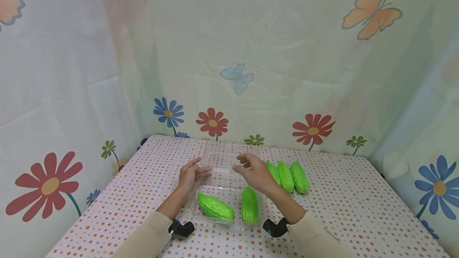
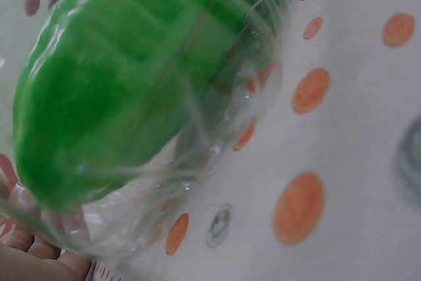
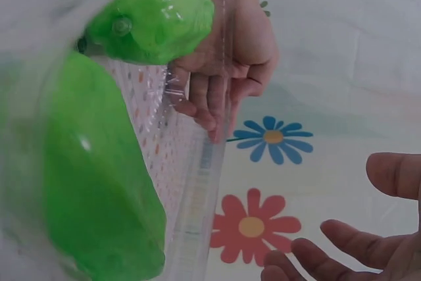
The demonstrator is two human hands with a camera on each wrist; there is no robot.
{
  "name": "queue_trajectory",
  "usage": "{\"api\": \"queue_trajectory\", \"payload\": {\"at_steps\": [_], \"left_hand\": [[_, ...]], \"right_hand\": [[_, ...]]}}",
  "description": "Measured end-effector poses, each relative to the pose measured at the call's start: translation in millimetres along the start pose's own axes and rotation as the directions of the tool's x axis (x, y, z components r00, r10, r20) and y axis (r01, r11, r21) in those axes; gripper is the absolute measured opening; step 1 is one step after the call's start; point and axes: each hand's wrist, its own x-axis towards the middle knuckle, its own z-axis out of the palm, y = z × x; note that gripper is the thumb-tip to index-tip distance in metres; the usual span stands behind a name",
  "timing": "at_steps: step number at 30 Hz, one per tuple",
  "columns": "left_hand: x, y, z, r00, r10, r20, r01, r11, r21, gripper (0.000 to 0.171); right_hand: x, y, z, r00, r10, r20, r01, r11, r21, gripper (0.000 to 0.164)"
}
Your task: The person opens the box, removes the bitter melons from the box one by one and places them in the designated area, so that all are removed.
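Observation:
A clear plastic clamshell box (image 1: 229, 223) lies on the table with its lid (image 1: 218, 157) tilted back on the far side. Inside its base are two green bitter gourds: a slanted one (image 1: 215, 207) at left and an upright-pointing one (image 1: 250, 205) at right. My left hand (image 1: 191, 176) is at the box's far left corner, fingers extended loosely; whether it touches the plastic I cannot tell. Over the lid's right side hovers my right hand (image 1: 254, 170), fingers relaxed and spread, holding nothing. The right wrist view shows a gourd (image 3: 105, 176) close up, with the right hand (image 3: 368, 248) apart from the box.
Beyond my right forearm, three more green gourds (image 1: 286, 176) lie side by side on the dotted tablecloth (image 1: 340, 210). A curtain (image 1: 287, 71) printed with flowers and butterflies hangs along the back and sides of the table.

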Motion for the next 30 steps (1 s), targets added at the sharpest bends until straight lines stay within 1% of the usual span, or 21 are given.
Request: {"api": "queue_trajectory", "payload": {"at_steps": [4, 9, 14, 20, 27, 30], "left_hand": [[-0.1, -0.8, -0.5, 1.000, -0.009, -0.003, 0.009, 1.000, -0.012, 0.062], [-0.4, -0.1, -0.2, 1.000, -0.013, -0.007, 0.013, 1.000, -0.014, 0.063], [0.7, 0.8, 0.2, 1.000, -0.020, -0.010, 0.019, 1.000, -0.007, 0.062], [0.3, 0.4, 0.1, 1.000, -0.013, -0.009, 0.014, 1.000, 0.009, 0.061], [-0.5, -1.5, -0.9, 1.000, -0.004, 0.004, 0.004, 1.000, 0.000, 0.060], [-0.4, -1.5, -2.5, 1.000, 0.006, 0.011, -0.006, 1.000, -0.005, 0.060]], "right_hand": [[-1, -1, 7, 1.000, 0.009, 0.026, -0.009, 1.000, -0.012, 0.038], [-1, -7, 13, 0.998, 0.003, 0.062, -0.001, 0.999, -0.033, 0.040], [-2, -12, 19, 0.991, -0.006, 0.134, 0.013, 0.999, -0.051, 0.039], [-6, -14, 28, 0.968, -0.029, 0.248, 0.052, 0.995, -0.087, 0.044], [-9, -16, 41, 0.944, -0.006, 0.329, 0.054, 0.989, -0.138, 0.050], [-9, -16, 47, 0.931, -0.006, 0.365, 0.071, 0.984, -0.165, 0.052]]}}
